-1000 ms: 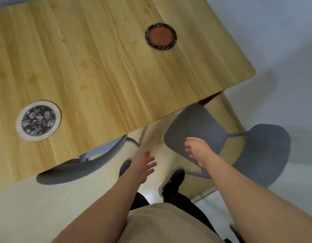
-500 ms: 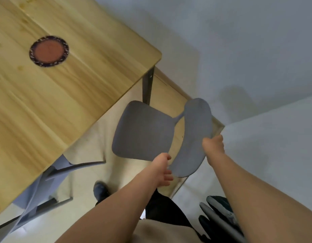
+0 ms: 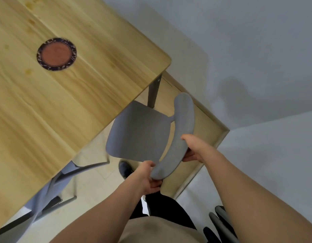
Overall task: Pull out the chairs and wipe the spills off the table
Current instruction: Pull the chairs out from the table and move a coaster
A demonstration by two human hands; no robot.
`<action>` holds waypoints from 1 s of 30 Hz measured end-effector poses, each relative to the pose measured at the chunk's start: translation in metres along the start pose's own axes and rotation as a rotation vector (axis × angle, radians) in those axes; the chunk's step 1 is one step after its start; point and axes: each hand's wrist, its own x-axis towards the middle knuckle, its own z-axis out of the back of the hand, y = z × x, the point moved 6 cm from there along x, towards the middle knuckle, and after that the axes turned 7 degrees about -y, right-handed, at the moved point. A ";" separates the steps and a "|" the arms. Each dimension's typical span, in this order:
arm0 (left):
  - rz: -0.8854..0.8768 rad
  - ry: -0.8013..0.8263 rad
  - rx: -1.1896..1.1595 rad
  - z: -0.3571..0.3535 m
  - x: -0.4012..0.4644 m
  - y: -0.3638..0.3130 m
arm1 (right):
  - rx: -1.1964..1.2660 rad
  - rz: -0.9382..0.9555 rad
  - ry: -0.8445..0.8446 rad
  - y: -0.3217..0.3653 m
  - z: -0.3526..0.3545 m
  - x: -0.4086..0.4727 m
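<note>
A grey chair (image 3: 139, 132) stands at the table's near right corner, its seat partly under the wooden table (image 3: 92, 95). My left hand (image 3: 146, 178) grips the near end of its curved backrest (image 3: 181, 130). My right hand (image 3: 193, 148) grips the backrest's middle from the outer side. Small brownish spill marks (image 3: 28, 71) dot the tabletop. A second grey chair (image 3: 52, 190) is tucked under the table's near edge at the lower left.
A round red coaster with a dark patterned rim (image 3: 56, 54) lies on the table. A white wall (image 3: 257, 50) with a wooden skirting board (image 3: 209, 120) runs close behind the chair. My dark shoe (image 3: 124, 168) is on the floor. Dark objects (image 3: 220, 225) sit at the lower right.
Both hands have closed on the chair's backrest. The view has swung right toward the table corner, and the floral coaster has left the view.
</note>
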 end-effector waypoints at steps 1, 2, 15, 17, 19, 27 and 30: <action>-0.011 0.006 -0.073 0.009 0.000 -0.005 | -0.012 0.009 0.031 0.012 -0.010 -0.005; -0.028 0.002 -0.155 0.020 0.002 -0.011 | -0.006 0.016 0.066 0.024 -0.021 -0.010; -0.157 0.357 -0.877 0.070 -0.012 -0.051 | 0.023 0.148 0.080 0.111 -0.112 -0.023; -0.201 0.369 -0.938 0.079 -0.012 -0.064 | 0.065 0.148 0.099 0.110 -0.121 -0.026; -0.230 0.384 -1.019 0.090 -0.012 -0.079 | 0.120 0.147 0.132 0.109 -0.127 -0.030; -0.302 0.338 -1.159 0.122 -0.010 -0.096 | 0.239 0.081 0.218 0.082 -0.132 -0.029; -0.307 0.297 -1.166 0.118 -0.009 -0.090 | 0.242 0.075 0.280 0.080 -0.128 -0.022</action>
